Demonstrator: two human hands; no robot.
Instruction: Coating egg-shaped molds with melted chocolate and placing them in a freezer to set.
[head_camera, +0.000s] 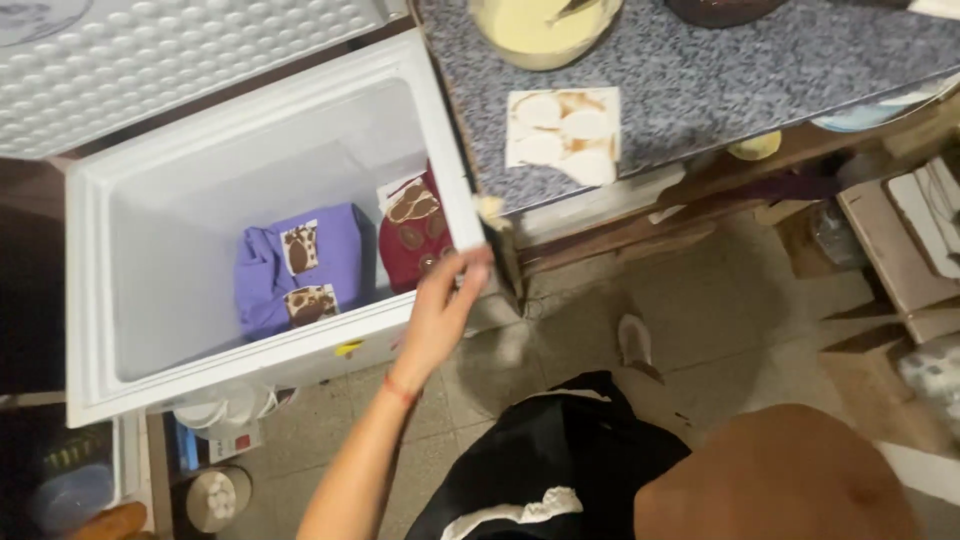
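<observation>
From the head camera, looking down: a white chest freezer (110, 300) stands open on the left of the scene, its dimpled white lid (180, 60) swung up at the far left. Deep inside lie a purple plastic-wrapped package with brown-and-white labels (300, 262) and, just right of it against the right wall, a dark red package with brown oval pictures (415, 232); the two look to be touching or nearly so.

The person's left hand (440, 310) reaches up from the near side to the freezer's near-right corner, its fingers (470, 272) loosely curled at the rim just beside the red package. They seem empty, resting against the rim edge; whether they pinch anything I cannot tell for certain. The right hand is out of view.

To the right, a grey speckled stone surface (720, 80) carries a bowl of pale yellow batter (545, 30) at the far edge and a square cardboard sheet with white discs (563, 135) nearer.

To do well here, I judge the hand should steady itself on the rim, then go straight down beside the wall and take the red package with a full grip, since frozen wrapping is likely slippery.
</observation>
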